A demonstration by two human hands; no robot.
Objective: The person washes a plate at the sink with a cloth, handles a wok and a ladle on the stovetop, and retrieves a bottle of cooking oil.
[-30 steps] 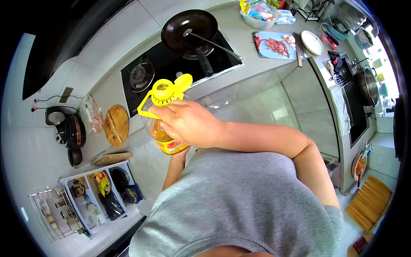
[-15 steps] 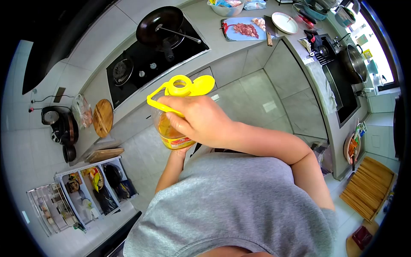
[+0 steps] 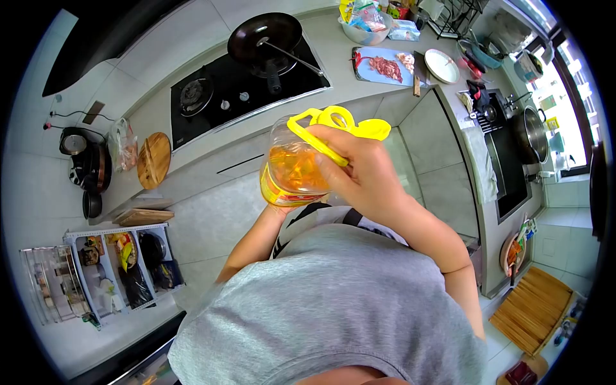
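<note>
A clear plastic bottle with orange-yellow liquid and a yellow label hangs in front of my body, tilted. My right hand is wrapped round its yellow handle, just below the flipped-open yellow cap. Under the bottle's base is my left hand; only a small part of it shows, and its fingers are hidden behind the bottle. Beyond the bottle, a dark wok with a metal ladle in it sits on the black stove.
Sliced meat lies on a blue cutting board, beside a cleaver and a white plate. The sink is at the right. A round wooden board stands at the left, above a storage rack.
The bottle and both hands have moved right in the view. The bottle has tilted, and more of its side shows. The camera view has shifted too.
</note>
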